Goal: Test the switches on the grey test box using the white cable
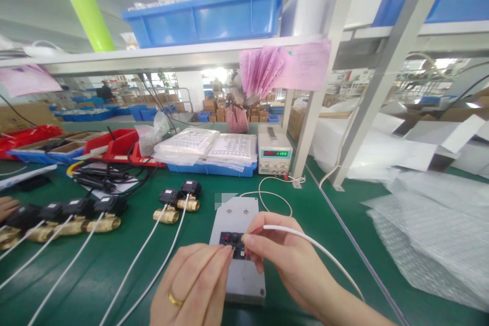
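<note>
A grey metal test box (pixel 244 277) lies on the green bench in front of me, with a black terminal block (pixel 226 237) on its top. My right hand (pixel 284 252) pinches the stripped end of a white cable (pixel 324 249), where red wire shows, over the block's right side. The fingers of my left hand (pixel 194 277) are pressed together at the block's lower left; what they hold, if anything, is hidden. Beyond my left hand stand two brass valves (pixel 166 215) with black actuators (pixel 191 188) and white cables.
More brass valves (pixel 103 223) stand in a row at left, near another person's hand (pixel 6 208). A power supply (pixel 274 150) with a lit display stands behind the box. Wrapped trays (pixel 233 148) lie at the back, bubble wrap (pixel 431 234) at right. A shelf (pixel 183 56) spans overhead.
</note>
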Motion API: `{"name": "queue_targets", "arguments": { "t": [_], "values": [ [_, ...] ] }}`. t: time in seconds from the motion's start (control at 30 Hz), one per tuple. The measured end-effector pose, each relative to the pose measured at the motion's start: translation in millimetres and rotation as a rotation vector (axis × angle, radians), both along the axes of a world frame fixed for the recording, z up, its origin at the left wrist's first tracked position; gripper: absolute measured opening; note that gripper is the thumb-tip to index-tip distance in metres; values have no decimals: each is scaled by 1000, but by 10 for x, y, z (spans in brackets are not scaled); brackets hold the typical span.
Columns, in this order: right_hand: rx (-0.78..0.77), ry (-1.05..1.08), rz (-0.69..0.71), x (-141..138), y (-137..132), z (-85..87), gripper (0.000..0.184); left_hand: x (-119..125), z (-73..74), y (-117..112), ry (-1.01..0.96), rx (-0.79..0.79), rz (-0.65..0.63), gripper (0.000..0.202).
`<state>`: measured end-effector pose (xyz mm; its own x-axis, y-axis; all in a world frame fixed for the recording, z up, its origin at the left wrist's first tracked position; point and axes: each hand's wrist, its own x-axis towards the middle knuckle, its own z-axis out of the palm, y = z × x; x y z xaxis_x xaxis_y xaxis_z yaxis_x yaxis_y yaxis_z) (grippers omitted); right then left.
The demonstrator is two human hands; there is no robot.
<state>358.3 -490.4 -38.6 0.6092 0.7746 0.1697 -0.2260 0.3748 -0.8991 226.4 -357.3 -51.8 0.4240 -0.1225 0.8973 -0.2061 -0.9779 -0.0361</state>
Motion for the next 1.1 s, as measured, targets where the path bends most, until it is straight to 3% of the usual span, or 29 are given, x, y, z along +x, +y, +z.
{"name": "queue_targets", "arguments": {
  "t": [0.07, 0.1, 0.13, 0.23, 0.27, 0.3, 0.33, 0.37, 0.47, 0.5, 0.53, 0.6, 0.7, 0.77, 0.83, 0.9, 0.97, 1.03, 1.1],
  "values": [
    [-35, -79, -24, 3, -22, 40, 20, 9, 7, -59, 30, -208, -31, 20],
    [-45, -159, -52, 4, -35, 64, 19, 14, 21, -93, 85, -412, -64, 16],
    [-45, -259, -92, 6, -49, 89, 17, 19, 40, -126, 166, -688, -115, 12],
    [-21, -457, -188, 19, -77, 143, 15, 39, 89, -184, 383, -1642, -328, 27],
    [-14, -421, -170, 26, -78, 148, 14, 45, 90, -185, 393, -1822, -368, 30],
    [-9, -338, -132, 32, -76, 146, 13, 48, 80, -176, 373, -1871, -374, 32],
    [-6, -245, -93, 38, -69, 137, 13, 48, 59, -161, 324, -1798, -348, 31],
    [-4, -164, -59, 42, -59, 124, 14, 44, 33, -142, 265, -1629, -301, 27],
    [6, -37, -24, 35, -22, 71, 20, 19, -34, -88, 105, -912, -115, 2],
    [11, -25, -17, 27, -11, 56, 22, 11, -41, -78, 75, -700, -61, 9],
    [15, -17, -9, 16, -3, 43, 23, 8, -39, -74, 64, -536, -20, 16],
    [24, -9, 5, -8, 2, 29, 25, 12, -20, -82, 72, -376, 20, 18],
    [22, -1, 25, -34, -14, 25, 26, 40, 15, -130, 88, -400, 31, 17],
    [-2, -38, 5, -43, -31, 25, 24, 62, 31, -175, 80, -517, 49, 13],
    [-41, -147, -68, -48, -43, 25, 21, 80, 42, -215, 118, -761, 23, 11],
    [-60, -239, -135, -50, -47, 26, 19, 88, 44, -239, 190, -1040, -53, 23],
    [-57, -205, -115, -50, -43, 31, 17, 84, 29, -241, 234, -1193, -114, 31],
    [-36, -103, -66, -44, -31, 34, 17, 67, -2, -228, 203, -1185, -109, 28],
    [8, -25, -46, -34, -13, 31, 19, 47, -33, -208, 94, -1029, -47, 16]
  ]
}}
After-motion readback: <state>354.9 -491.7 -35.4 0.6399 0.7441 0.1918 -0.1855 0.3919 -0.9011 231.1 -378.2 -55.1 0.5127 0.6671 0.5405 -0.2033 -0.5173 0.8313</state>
